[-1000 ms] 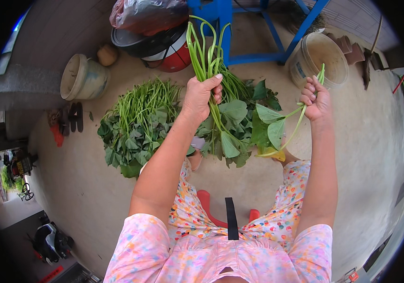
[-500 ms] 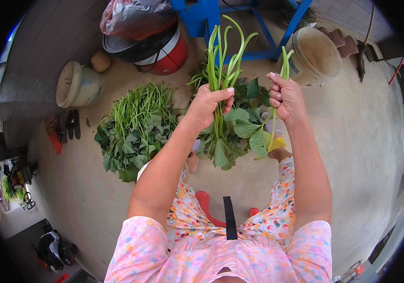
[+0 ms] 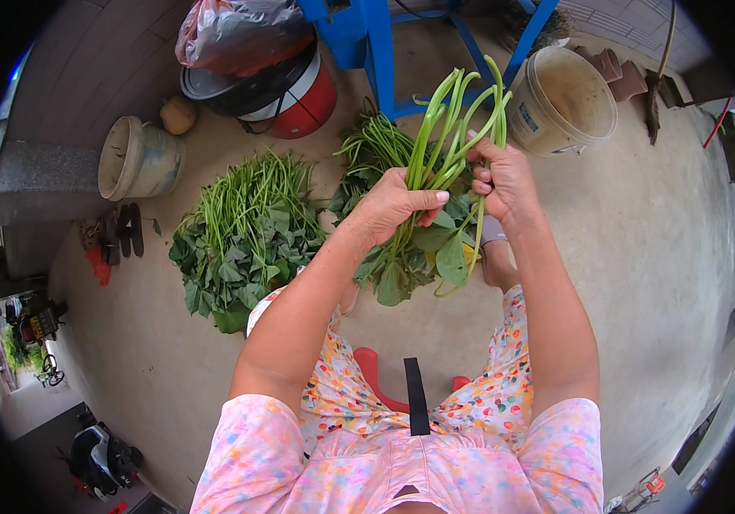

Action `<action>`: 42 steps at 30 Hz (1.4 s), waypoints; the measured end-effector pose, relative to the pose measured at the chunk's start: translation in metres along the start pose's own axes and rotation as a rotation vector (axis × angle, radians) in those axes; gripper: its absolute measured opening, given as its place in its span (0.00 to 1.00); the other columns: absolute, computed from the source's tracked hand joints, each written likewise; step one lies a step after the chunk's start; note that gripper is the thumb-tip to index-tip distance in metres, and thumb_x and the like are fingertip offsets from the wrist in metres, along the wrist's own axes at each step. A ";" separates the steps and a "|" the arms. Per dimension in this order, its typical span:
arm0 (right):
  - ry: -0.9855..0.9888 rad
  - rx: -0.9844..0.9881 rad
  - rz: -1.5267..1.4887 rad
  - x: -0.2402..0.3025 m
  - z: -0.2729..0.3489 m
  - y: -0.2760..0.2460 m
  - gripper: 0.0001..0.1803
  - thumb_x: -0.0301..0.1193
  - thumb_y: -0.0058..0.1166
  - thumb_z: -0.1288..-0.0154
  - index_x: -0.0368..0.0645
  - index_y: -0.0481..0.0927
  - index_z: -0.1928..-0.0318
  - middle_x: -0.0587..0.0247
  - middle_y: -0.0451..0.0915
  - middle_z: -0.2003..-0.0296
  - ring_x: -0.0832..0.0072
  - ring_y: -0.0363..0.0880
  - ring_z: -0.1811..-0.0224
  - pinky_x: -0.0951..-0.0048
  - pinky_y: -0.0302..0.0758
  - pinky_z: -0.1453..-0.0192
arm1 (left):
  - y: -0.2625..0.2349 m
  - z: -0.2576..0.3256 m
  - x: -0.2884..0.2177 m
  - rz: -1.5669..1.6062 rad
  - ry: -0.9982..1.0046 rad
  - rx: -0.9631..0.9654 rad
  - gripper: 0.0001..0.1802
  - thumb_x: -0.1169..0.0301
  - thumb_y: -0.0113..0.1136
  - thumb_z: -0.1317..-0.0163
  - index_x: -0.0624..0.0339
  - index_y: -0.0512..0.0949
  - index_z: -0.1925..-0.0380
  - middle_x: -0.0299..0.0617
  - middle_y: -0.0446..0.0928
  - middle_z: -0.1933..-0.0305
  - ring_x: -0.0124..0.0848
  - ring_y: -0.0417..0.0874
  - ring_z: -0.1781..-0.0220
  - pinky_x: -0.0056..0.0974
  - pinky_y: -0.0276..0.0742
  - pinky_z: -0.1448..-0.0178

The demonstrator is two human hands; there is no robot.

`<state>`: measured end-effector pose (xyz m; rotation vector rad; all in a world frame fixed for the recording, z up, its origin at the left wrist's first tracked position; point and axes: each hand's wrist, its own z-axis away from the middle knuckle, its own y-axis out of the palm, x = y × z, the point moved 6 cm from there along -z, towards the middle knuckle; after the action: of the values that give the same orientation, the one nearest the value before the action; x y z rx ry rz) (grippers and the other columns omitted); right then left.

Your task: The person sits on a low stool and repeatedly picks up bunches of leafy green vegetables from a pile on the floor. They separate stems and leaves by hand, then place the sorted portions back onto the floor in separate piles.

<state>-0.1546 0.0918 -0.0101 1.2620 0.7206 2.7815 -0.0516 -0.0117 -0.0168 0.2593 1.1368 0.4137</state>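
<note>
Left hand [image 3: 395,206]: closed, fingers curled round the bunch [image 3: 426,152], thumb [image 3: 429,199] laid across it.
Bunch: inside the left grip; bare stem ends stand up past the thumb, leaves [image 3: 393,281] hang below.
Right hand [image 3: 503,182]: closed, fingers [image 3: 482,178] folded round a few stems [image 3: 498,111], which rise above the grip; a long one trails below it.
Between hands: a narrow gap; both sets of stems overlap above it. Whether the right fingertips touch the bunch, I cannot tell.
Left pile [image 3: 247,240]: greens on the floor [image 3: 659,257], toward its left edge; stems point to the far edge, leaves to the person.
Far pile [image 3: 376,141]: on the floor beyond the left hand, partly covered by that hand and the bunch.
Hidden: the left palm; much of a yellow thing [image 3: 470,254] behind leaves, its kind unclear.
Cut off: the tops of the blue frame [image 3: 378,68] and of the bag [image 3: 239,38] above the red bucket [image 3: 307,103].
Writing: a small bluish label on the pale bucket [image 3: 569,103], near the floor's far edge; too small to read.
</note>
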 end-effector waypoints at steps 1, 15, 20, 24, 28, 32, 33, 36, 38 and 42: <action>0.004 0.001 0.006 0.000 0.000 0.001 0.07 0.27 0.57 0.47 0.40 0.72 0.70 0.66 0.67 0.80 0.86 0.54 0.88 0.84 0.49 0.89 | 0.000 0.000 0.000 -0.005 -0.001 -0.001 0.08 0.71 0.63 0.50 0.61 0.74 0.74 0.36 0.72 0.80 0.24 0.71 0.79 0.30 0.68 0.75; -0.076 -0.013 -0.034 0.010 -0.007 -0.013 0.05 0.26 0.55 0.45 0.40 0.73 0.69 0.65 0.72 0.79 0.85 0.62 0.83 0.85 0.54 0.87 | -0.003 -0.001 -0.005 0.035 0.042 -0.084 0.09 0.69 0.60 0.47 0.64 0.76 0.71 0.43 0.78 0.74 0.31 0.79 0.71 0.33 0.73 0.69; -0.152 -0.085 -0.075 0.019 -0.012 -0.028 0.05 0.27 0.53 0.43 0.40 0.72 0.69 0.64 0.73 0.78 0.83 0.63 0.81 0.83 0.56 0.85 | -0.019 -0.002 -0.010 -0.028 0.071 -0.177 0.09 0.69 0.60 0.47 0.64 0.75 0.73 0.40 0.76 0.77 0.29 0.77 0.74 0.31 0.72 0.71; -0.230 -0.129 -0.074 0.037 -0.012 -0.042 0.05 0.28 0.52 0.42 0.40 0.73 0.68 0.66 0.73 0.77 0.81 0.66 0.80 0.81 0.57 0.84 | -0.039 0.001 -0.019 -0.065 0.093 -0.321 0.08 0.70 0.60 0.47 0.62 0.73 0.76 0.37 0.72 0.82 0.26 0.71 0.81 0.30 0.68 0.75; -0.278 -0.121 -0.123 0.051 -0.014 -0.060 0.06 0.30 0.52 0.42 0.40 0.73 0.67 0.67 0.73 0.77 0.81 0.67 0.80 0.81 0.58 0.82 | -0.060 0.008 -0.028 -0.075 0.092 -0.474 0.07 0.71 0.60 0.47 0.61 0.73 0.76 0.36 0.71 0.82 0.24 0.69 0.82 0.29 0.66 0.77; -0.317 -0.107 -0.179 0.059 -0.015 -0.072 0.06 0.30 0.49 0.39 0.41 0.71 0.66 0.66 0.73 0.76 0.78 0.68 0.77 0.80 0.59 0.81 | -0.075 0.013 -0.028 -0.059 0.100 -0.542 0.06 0.71 0.60 0.47 0.60 0.73 0.76 0.34 0.70 0.83 0.24 0.69 0.83 0.28 0.65 0.79; -0.308 -0.107 -0.188 0.061 -0.014 -0.074 0.05 0.30 0.47 0.37 0.41 0.69 0.66 0.64 0.72 0.75 0.77 0.69 0.76 0.80 0.59 0.80 | -0.077 0.014 -0.028 -0.054 0.101 -0.544 0.06 0.71 0.60 0.47 0.60 0.73 0.76 0.34 0.70 0.83 0.24 0.68 0.83 0.28 0.64 0.79; -0.276 -0.087 -0.303 0.063 -0.016 -0.081 0.05 0.29 0.45 0.37 0.41 0.67 0.67 0.62 0.72 0.74 0.75 0.69 0.75 0.80 0.60 0.79 | -0.074 0.015 -0.026 -0.089 0.094 -0.532 0.07 0.71 0.61 0.49 0.59 0.73 0.77 0.33 0.69 0.84 0.23 0.68 0.83 0.28 0.63 0.79; -0.251 -0.064 -0.389 0.064 -0.021 -0.087 0.05 0.27 0.43 0.36 0.39 0.65 0.65 0.59 0.71 0.72 0.73 0.69 0.74 0.79 0.62 0.78 | -0.070 0.015 -0.023 -0.116 0.070 -0.507 0.08 0.70 0.62 0.49 0.58 0.72 0.78 0.33 0.69 0.84 0.23 0.67 0.84 0.28 0.62 0.80; -0.210 -0.055 -0.524 0.065 -0.028 -0.095 0.05 0.26 0.41 0.35 0.37 0.64 0.63 0.56 0.71 0.70 0.71 0.70 0.73 0.78 0.66 0.76 | -0.066 0.014 -0.018 -0.131 0.022 -0.474 0.09 0.70 0.63 0.50 0.57 0.71 0.79 0.33 0.69 0.84 0.22 0.66 0.85 0.28 0.61 0.81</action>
<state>-0.2357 0.1776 -0.0186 1.1310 0.8112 2.2013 -0.0327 -0.0792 -0.0232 -0.2333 1.0369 0.5561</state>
